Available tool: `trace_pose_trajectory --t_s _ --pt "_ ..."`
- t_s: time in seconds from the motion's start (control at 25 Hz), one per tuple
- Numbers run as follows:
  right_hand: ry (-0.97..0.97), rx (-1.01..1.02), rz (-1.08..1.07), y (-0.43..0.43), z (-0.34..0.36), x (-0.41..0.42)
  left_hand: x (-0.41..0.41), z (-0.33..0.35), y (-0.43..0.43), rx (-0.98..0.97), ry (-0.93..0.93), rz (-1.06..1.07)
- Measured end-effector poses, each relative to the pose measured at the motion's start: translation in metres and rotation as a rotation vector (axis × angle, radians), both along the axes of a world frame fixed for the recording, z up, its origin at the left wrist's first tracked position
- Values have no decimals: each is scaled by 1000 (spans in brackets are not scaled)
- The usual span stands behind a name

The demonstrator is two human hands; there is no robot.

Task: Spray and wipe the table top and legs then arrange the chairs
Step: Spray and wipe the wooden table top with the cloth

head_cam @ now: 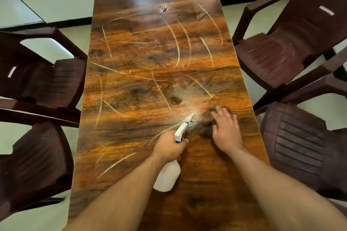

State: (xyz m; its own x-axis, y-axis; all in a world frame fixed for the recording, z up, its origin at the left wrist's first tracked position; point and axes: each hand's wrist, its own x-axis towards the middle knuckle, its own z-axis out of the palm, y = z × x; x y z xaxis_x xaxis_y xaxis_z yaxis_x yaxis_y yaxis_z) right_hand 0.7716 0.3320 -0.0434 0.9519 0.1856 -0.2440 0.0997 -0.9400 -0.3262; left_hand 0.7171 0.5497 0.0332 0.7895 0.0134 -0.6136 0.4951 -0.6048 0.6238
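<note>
Gripping spray bottle (pixel 168 172) in left hand (pixel 169 146), nozzle aimed up-right toward cloth (pixel 207 122)

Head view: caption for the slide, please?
Left hand aims spray bottle at table; right hand presses brown cloth beside it.

No words, labels, brand names, numbers or signs can be read anywhere; the spray bottle (pixel 167 176) is plain white and the desk (pixel 150 80) bears no lettering.
</note>
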Motion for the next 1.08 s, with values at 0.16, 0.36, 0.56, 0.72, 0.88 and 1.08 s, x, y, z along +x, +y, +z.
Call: trace_pose_trajectory --t_s 0.16,0.36,0.56,0.72,0.88,1.08 --pt "32 -8 -13 50 6 1 20 -2 -11 -36 -19 22" --pt "-2 109 647 15 -3 11 40 -5 -9 -32 -44 33" --pt "65 -39 -520 43 11 94 44 -11 1 -19 23 59" --pt "-5 45 218 65 7 57 51 -15 1 -23 -60 53" --pt "17 23 519 19 -2 62 53 -13 6 -56 -64 142" --pt "30 -80 -224 81 8 70 29 -15 25 -7 -12 219"
